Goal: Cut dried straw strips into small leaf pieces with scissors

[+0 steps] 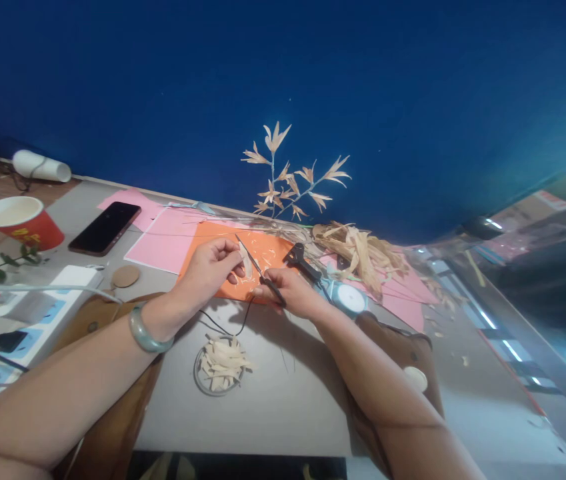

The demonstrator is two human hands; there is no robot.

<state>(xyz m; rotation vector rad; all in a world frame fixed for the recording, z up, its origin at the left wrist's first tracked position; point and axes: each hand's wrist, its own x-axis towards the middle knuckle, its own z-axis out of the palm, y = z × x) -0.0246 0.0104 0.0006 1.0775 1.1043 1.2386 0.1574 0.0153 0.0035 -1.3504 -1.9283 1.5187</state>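
My left hand [207, 268], with a jade-coloured bangle on the wrist, pinches a small pale piece of dried husk [245, 261] between thumb and fingers. Black-handled scissors [253, 258] are gripped in my right hand [290, 291], their blades pointing up and away beside the husk piece. Whether the blades touch it, I cannot tell. Both hands are over an orange sheet [203, 243] strewn with small pale scraps. Nearer to me, a clear round dish [197, 381] holds a heap of cut husk pieces [223, 363].
Against the blue wall rises a branch of husk flowers [285, 193]. A black glue gun [303, 260], dried husks [357, 250] and a blue ribbon spool [351, 298] lie to the right. On the left are a phone [105, 228], a paper cup [43, 230] and a power strip [70, 283].
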